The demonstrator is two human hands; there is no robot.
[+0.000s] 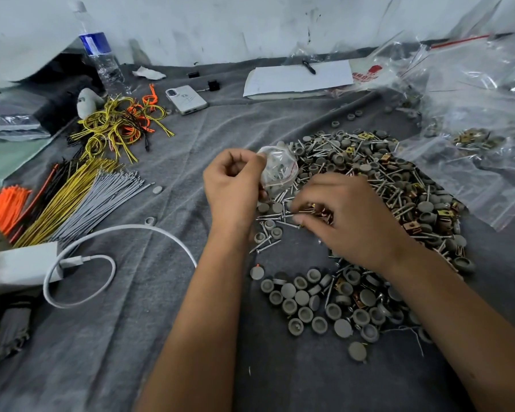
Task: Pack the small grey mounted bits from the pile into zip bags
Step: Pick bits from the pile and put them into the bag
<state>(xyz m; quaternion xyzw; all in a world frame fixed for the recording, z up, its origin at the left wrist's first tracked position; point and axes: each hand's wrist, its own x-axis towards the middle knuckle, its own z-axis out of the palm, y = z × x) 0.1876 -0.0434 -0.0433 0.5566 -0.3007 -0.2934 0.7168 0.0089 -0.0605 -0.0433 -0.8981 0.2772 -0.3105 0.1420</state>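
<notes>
The scene is lit evenly by soft, diffuse light, and only faint shadows are cast on the grey cloth (149,337) under the forearms. Bright glare is seen on the clear plastic bags (470,120) at the upper right and on the white wall (220,22). Wide-angle distortion is shown by lines bent toward the edges. Slight blur is seen on the right hand (348,221), and the corners are rendered softly.
</notes>
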